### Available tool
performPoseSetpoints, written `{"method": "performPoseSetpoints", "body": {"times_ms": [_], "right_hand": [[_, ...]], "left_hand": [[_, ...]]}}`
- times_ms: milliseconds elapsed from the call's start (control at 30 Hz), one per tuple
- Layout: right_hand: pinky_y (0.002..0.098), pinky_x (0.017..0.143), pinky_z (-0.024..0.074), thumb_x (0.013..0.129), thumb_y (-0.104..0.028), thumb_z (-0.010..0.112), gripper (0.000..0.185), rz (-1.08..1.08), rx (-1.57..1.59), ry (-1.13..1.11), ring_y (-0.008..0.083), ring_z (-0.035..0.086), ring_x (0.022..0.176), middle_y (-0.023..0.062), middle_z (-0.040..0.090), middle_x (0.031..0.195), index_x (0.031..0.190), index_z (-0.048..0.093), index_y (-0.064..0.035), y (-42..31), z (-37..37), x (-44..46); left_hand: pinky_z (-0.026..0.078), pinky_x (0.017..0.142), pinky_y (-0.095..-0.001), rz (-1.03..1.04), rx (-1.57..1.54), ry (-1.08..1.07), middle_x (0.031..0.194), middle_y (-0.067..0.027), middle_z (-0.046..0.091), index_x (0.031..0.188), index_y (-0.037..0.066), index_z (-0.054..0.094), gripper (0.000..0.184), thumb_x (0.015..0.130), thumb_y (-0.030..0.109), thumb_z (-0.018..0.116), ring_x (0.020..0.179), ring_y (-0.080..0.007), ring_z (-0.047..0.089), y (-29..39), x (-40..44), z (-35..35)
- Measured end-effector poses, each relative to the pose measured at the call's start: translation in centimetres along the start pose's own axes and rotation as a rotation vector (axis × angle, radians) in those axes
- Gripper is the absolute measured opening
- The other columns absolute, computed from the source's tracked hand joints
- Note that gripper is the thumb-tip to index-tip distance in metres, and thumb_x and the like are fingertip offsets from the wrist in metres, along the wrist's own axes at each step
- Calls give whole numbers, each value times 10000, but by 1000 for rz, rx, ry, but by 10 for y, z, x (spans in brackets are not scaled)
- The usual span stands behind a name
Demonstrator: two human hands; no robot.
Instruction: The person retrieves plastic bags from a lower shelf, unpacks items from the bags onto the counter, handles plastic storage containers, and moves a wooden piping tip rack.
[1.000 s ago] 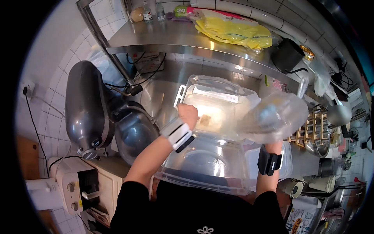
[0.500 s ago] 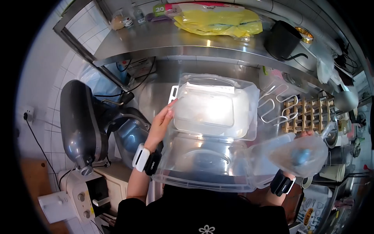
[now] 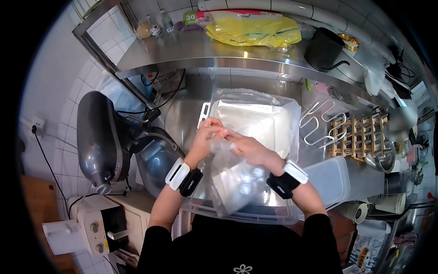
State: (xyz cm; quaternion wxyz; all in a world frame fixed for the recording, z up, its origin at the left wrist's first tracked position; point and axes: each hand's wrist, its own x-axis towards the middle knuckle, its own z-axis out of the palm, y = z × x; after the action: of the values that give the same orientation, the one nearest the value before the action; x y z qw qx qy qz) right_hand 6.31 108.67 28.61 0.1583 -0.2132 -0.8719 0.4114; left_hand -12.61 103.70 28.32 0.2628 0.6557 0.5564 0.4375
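Observation:
My left hand (image 3: 204,140) and my right hand (image 3: 252,150) meet at their fingertips in the middle of the view. Both have closed fingers at the gathered top of a translucent plastic bag (image 3: 235,186). The bag hangs crumpled below them, partly blurred, and its contents cannot be made out. Behind the hands lies a clear plastic container (image 3: 295,119) with white, flat material inside. Its near part is hidden by my hands. A second clear plastic container (image 3: 273,217) stands closest to my body, under the bag.
A stand mixer (image 3: 98,137) stands at left. To the right are a translucent lid (image 3: 332,178), bent white metal racks (image 3: 315,125) and a wooden lattice rack (image 3: 358,134). A steel shelf (image 3: 182,57) crosses above, bearing yellow plastic packaging (image 3: 251,29) and a black kettle (image 3: 323,48).
My right hand has brought the plastic bag from the far right to the middle. My left hand has left the container's edge and joined it at the bag's top.

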Motion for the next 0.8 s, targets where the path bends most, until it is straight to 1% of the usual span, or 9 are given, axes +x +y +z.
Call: {"method": "performPoseSetpoints", "body": {"times_ms": [67, 167, 200, 300, 400, 500, 533, 633, 800], "right_hand": [[332, 837, 425, 847, -126, 488, 251, 92, 239, 170, 230, 550, 974, 176, 572, 1076, 1062, 573, -29, 12, 15, 6], [270, 737, 442, 877, -100, 461, 201, 226, 784, 326, 146, 558, 854, 104, 599, 975, 1010, 573, 3, 38, 33, 6], [250, 701, 441, 885, -99, 454, 194, 268, 846, 323, 123, 553, 810, 74, 602, 939, 993, 573, 10, 38, 32, 1], [229, 601, 435, 890, -93, 448, 180, 297, 916, 300, 86, 537, 695, 17, 597, 829, 957, 578, 13, 40, 28, -2], [239, 530, 429, 893, -138, 459, 184, 213, 832, 371, 83, 527, 622, -1, 583, 736, 897, 584, -3, 46, 30, -5], [262, 512, 435, 891, -225, 481, 237, 159, 968, 572, 101, 529, 592, 5, 561, 663, 837, 590, -22, 42, 19, -20], [271, 513, 440, 889, -256, 488, 260, 149, 1057, 653, 109, 532, 587, 9, 552, 640, 819, 591, -28, 38, 12, -29], [269, 516, 438, 875, -258, 502, 247, 112, 1158, 848, 115, 533, 578, 19, 564, 659, 870, 576, -22, 23, -13, -57], [265, 521, 435, 852, -261, 524, 271, 40, 1089, 1066, 124, 535, 564, 35, 583, 691, 956, 550, -12, -9, -57, -121]], "left_hand": [[407, 822, -300, 128, 99, 229, 1063, -142, 460, 1133, 55, 559, 376, 798, 212, 626, 929, -244, 503, -5, 1, 3], [373, 906, -328, -273, -71, 281, 1168, -202, 396, 1296, 58, 392, 579, 789, 213, 623, 1046, -289, 463, -72, -11, 21], [332, 965, -349, -355, -7, 93, 1249, -255, 349, 1352, 38, 277, 692, 766, 181, 616, 1171, -344, 379, -87, -15, 18], [290, 1006, -358, -254, 345, -130, 1350, -284, 242, 1371, 20, 219, 750, 735, 129, 602, 1262, -381, 277, -72, -7, 15], [259, 1026, -346, -154, 252, -169, 1391, -294, 171, 1396, 37, 148, 815, 704, 66, 577, 1300, -396, 204, -67, -5, 18], [208, 1049, -317, -159, -140, -199, 1424, -252, 146, 1410, 51, 97, 846, 679, -23, 516, 1333, -336, 167, -12, -6, -2], [198, 1048, -288, -218, -301, -191, 1440, -194, 162, 1418, 61, 79, 865, 647, -91, 441, 1341, -266, 168, -6, -10, -6], [184, 1055, -281, -338, -595, -158, 1445, -153, 173, 1422, 69, 73, 879, 629, -117, 403, 1337, -215, 174, 5, -18, -14], [251, 1030, -311, 10, -39, 12, 1357, -215, 312, 1378, 48, 241, 767, 639, -135, 337, 1278, -317, 299, 44, -13, -10]]}}
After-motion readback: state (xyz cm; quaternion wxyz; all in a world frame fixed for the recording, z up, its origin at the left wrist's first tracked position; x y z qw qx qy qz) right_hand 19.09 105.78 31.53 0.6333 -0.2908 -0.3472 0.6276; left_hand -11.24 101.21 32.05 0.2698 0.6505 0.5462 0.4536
